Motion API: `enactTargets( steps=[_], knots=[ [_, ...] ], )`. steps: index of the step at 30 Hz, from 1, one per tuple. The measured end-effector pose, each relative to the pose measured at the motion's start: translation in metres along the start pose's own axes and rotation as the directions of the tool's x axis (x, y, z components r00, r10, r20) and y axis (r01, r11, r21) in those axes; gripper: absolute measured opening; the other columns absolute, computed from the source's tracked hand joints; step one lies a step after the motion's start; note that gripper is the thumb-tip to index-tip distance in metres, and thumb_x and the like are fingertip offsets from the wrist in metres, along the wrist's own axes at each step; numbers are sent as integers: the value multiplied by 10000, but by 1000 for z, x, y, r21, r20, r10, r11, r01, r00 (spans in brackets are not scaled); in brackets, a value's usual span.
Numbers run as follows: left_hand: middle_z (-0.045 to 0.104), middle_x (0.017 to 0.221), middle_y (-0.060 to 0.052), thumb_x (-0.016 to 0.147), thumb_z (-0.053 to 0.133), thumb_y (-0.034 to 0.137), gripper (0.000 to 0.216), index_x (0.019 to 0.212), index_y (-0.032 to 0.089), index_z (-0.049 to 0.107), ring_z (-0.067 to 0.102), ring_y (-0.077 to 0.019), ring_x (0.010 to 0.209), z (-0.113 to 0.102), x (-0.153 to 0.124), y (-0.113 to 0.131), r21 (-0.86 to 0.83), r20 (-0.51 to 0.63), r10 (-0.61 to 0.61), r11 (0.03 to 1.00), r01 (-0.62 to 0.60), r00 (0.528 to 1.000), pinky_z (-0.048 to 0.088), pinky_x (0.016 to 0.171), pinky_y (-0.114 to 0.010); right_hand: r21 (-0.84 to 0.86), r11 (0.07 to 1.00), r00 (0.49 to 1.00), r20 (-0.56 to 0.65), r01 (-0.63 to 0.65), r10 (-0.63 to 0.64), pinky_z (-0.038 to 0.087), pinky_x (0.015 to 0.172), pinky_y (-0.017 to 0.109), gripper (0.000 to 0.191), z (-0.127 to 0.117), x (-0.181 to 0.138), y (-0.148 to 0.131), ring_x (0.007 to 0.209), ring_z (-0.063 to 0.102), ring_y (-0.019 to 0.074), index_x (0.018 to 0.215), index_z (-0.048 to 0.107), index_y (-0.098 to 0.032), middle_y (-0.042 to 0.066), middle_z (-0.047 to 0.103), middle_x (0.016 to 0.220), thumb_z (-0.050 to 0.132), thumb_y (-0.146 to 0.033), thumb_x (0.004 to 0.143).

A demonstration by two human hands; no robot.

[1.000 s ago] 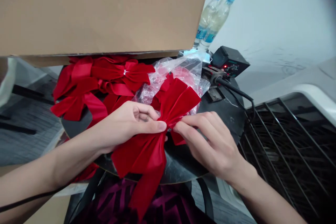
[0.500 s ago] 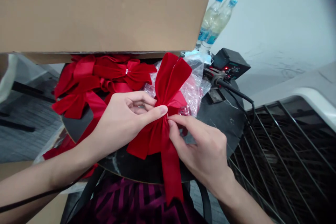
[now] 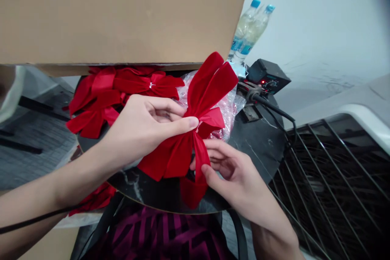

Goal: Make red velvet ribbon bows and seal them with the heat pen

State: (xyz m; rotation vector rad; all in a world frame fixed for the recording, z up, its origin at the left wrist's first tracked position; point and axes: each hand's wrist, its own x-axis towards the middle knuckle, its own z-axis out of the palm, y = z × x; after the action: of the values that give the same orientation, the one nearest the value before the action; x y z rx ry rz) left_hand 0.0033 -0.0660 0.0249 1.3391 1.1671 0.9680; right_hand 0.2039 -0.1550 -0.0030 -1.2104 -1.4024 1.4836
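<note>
Head view: your left hand (image 3: 146,126) pinches the red bow (image 3: 189,142) at its gathered centre, over the near part of the black table (image 3: 256,142). Your right hand (image 3: 234,166), thumb and fingers lightly closed, holds the ribbon tail (image 3: 200,156) just nearer. Grip the centre firmly, guide the tail without twisting, and avoid crushing the far loops.
</note>
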Motion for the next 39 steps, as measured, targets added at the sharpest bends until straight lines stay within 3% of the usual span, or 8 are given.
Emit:
enactTargets(
  steps=[5, 8, 10, 15, 22, 28, 32, 39],
  knots=[
    [766, 678, 25, 670, 905, 280, 142, 762, 226, 811, 729, -152, 598, -15, 12, 11, 68, 14, 41, 997, -41, 999, 536, 494, -159, -511, 858, 924, 300, -56, 238, 551, 635, 211, 217, -46, -30, -10, 674, 699, 124, 991, 781, -258, -25, 769, 805, 682, -111, 865],
    [763, 669, 20, 663, 910, 323, 165, 759, 228, 816, 723, -153, 594, -15, 14, 14, 110, 48, 54, 992, -59, 997, 520, 484, -163, -561, 827, 996, -86, -42, -8, 516, 498, 195, 154, -50, -32, -17, 569, 683, 118, 1057, 785, -273, -20, 775, 752, 691, -278, 936],
    [761, 663, 14, 675, 899, 336, 168, 776, 226, 822, 717, -151, 601, -11, 13, 15, 141, 90, 71, 986, -83, 993, 504, 483, -164, -523, 850, 923, -294, 61, -248, 496, 457, 181, 172, -32, -21, -21, 538, 665, 95, 1100, 768, -282, -24, 789, 809, 660, -313, 970],
    [761, 671, 12, 704, 862, 287, 105, 773, 219, 821, 701, -148, 586, -1, 7, 12, 177, 143, 109, 975, -133, 984, 475, 469, -173, -694, 682, 778, -289, 232, -558, 539, 597, 185, 127, 13, 9, -22, 574, 634, 68, 1030, 773, -238, -37, 776, 832, 697, -214, 931],
    [785, 722, 7, 729, 860, 291, 105, 772, 211, 808, 736, -163, 658, -1, -4, 11, 69, 143, 102, 991, -113, 984, 539, 541, -175, -825, 503, 738, -167, 259, -653, 530, 778, 212, 137, 19, 11, -16, 745, 665, 105, 1051, 708, -157, 9, 733, 889, 599, -136, 971],
    [767, 679, 5, 743, 855, 283, 98, 757, 198, 808, 672, -116, 570, 4, -19, 15, 109, 185, 126, 983, -148, 975, 483, 480, -149, -648, 740, 865, -252, 181, -433, 494, 761, 214, 178, 27, -12, -3, 800, 657, 117, 1073, 640, -215, 5, 707, 962, 464, -241, 1064],
    [750, 638, 6, 756, 852, 352, 154, 759, 201, 821, 660, -113, 554, 8, -33, 21, 177, 212, 154, 965, -193, 965, 464, 467, -148, -508, 853, 970, -121, 124, -213, 455, 694, 234, 290, 26, -39, 3, 740, 589, 120, 943, 641, -226, -8, 644, 856, 424, -356, 1085],
    [784, 725, -20, 717, 878, 417, 252, 816, 191, 830, 730, -173, 662, 5, -62, 29, 198, 111, 240, 946, -258, 964, 539, 534, -185, -488, 873, 991, 124, 11, 57, 514, 750, 253, 164, -12, -106, 11, 798, 652, 145, 884, 699, -225, -7, 722, 869, 673, -370, 956]
  ],
)
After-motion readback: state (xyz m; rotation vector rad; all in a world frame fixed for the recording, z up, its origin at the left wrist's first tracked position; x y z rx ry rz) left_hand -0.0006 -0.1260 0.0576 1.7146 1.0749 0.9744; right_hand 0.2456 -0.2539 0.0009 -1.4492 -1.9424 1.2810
